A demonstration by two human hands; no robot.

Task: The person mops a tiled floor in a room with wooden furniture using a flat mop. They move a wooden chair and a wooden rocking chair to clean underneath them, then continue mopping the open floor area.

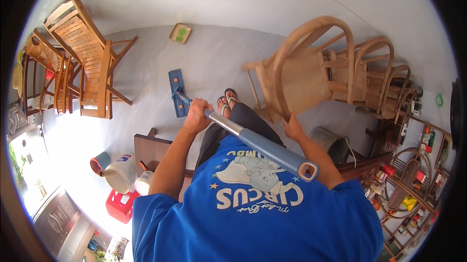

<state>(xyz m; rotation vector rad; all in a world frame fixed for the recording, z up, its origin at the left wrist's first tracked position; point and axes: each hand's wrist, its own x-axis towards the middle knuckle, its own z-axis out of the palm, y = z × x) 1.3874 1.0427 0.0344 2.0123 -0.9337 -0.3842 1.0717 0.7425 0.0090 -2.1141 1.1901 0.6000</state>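
Note:
My left hand [198, 116] is wrapped around the pole of a flat mop [228, 123]. The pole runs from the floor up across my chest, ending in a blue-grey handle [275, 152] with a hanging hole. Its blue rectangular mop head [177, 93] lies on the grey floor, left of my sandalled feet [227, 102]. To the right, my right hand [294, 129] grips the curved rail of a wooden chair [299, 83]. The chair is slightly blurred and stands close to the white wall.
More wooden chairs [379, 76] line up behind it. A metal bucket [328, 143] is by my right arm. At left are slatted folding chairs [89, 57], a white jug [122, 172] and a red stool [122, 207]. A small tray [180, 33] lies near the wall.

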